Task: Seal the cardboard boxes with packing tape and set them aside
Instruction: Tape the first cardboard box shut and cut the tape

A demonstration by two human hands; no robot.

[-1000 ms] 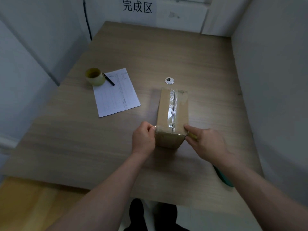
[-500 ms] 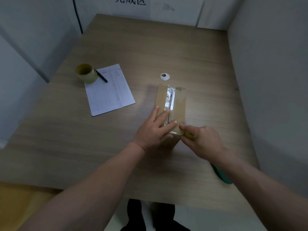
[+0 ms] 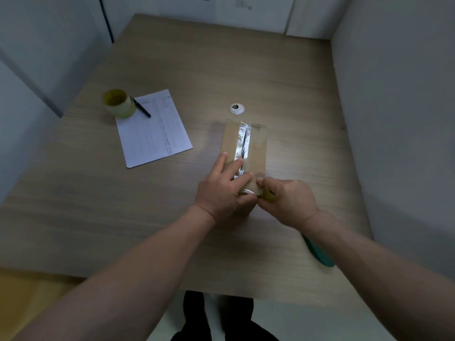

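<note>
Your desk (image 3: 221, 57) is the biggest thing here, boxed in by walls on the left, the far side and the right, with its near edge just in front of you. The far half is bare wood, and that looks like the best room for setting a finished box aside; the right wall stands close, so I'd keep any swing away from that side.

The sheet of paper (image 3: 154, 129) lies to the left, well apart from the work.

The cardboard box (image 3: 257, 148) sits near the middle, long axis running away from you, a shiny strip of packing tape (image 3: 242, 141) along its top seam. It looks small and probably light, with stiff walls but a top that may give along the seam, so press gently there and lift it by the long sides.

Your left hand (image 3: 221, 190) lies flat on the near end of the top, fingers straight and spread over the tape. Your right hand (image 3: 289, 200) is curled at the near right corner, fingers closed on a small yellowish thing I cannot identify, touching the tape end.

A roll of tape (image 3: 119, 104) stands at the paper's far left corner, a pen (image 3: 141, 108) just beside it. A teal object (image 3: 320, 253) peeks out under your right forearm near the desk edge; mind it when you pull back. A small round grommet (image 3: 237, 108) lies just beyond the box.
</note>
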